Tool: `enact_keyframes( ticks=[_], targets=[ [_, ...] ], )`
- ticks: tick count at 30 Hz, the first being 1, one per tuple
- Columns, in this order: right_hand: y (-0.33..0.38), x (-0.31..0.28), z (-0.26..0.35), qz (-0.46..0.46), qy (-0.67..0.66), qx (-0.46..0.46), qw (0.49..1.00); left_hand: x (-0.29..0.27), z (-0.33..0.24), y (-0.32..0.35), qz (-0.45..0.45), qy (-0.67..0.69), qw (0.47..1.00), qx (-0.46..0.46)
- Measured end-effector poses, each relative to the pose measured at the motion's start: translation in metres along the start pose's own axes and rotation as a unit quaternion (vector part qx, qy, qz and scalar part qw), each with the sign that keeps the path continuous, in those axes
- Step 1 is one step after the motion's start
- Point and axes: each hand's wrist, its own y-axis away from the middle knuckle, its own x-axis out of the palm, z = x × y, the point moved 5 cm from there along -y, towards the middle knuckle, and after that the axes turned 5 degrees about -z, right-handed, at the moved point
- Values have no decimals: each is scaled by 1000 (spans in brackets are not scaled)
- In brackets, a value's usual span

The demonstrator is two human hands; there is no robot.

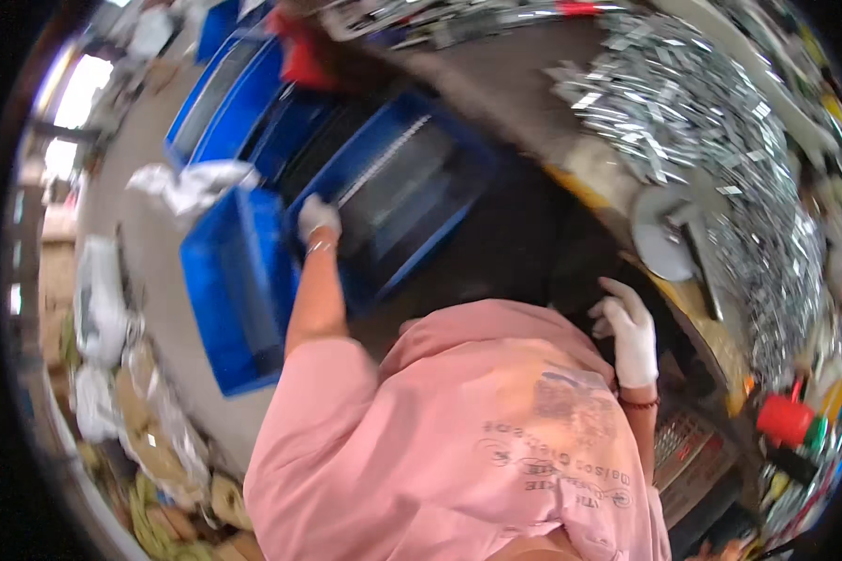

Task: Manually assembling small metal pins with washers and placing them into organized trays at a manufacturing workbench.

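Grey concrete floor (150, 159) fills the left of the head view, littered with crumpled white plastic sheeting (195, 184) and pale bags (98, 299) along its edge, while a cluttered workbench (711, 337) curves down the right side under a broad heap of small shiny metal pieces (692, 112).

Both hands wear white gloves (the picture is tilted and somewhat blurred). The left hand (317, 217) reaches out on a bare forearm and rests with curled fingers on the near rim of a blue plastic crate (440, 234); whether it truly clasps the rim or only lies on it cannot be told. That crate holds a row of thin metal parts (384, 161) just beyond the hand. Another blue crate (239, 280) stands just left of the hand, and more blue crates (225, 84) sit farther out past it.

The right hand (627, 327) lies with spread, open fingers against a dark surface at the bench's edge, holding nothing that can be seen. Just beyond it sits a round grey metal disc (660, 234); a red plastic container (784, 419) stands well off to its right. A pink shirt (458, 439) fills the foreground between the arms.
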Motion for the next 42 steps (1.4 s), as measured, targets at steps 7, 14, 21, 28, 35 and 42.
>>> enact_keyframes(
  ticks=[7,14,21,28,35,42],
  targets=[
    [0,0,2,28,-35,26,999,-116,-230,55,-87,336,896,277],
    [16,-7,24,56,50,-74,994,-144,-433,222,116,347,685,630],
    [49,-65,42,-61,75,-112,989,-108,-478,242,131,131,698,691],
    [80,-153,46,-361,240,-252,865,-108,-472,231,158,154,684,695],
    [50,-237,46,-600,365,-224,676,-104,-456,235,378,365,718,457],
    [-10,-247,50,-612,379,-41,692,-105,-434,280,483,441,677,337]
  ],
)
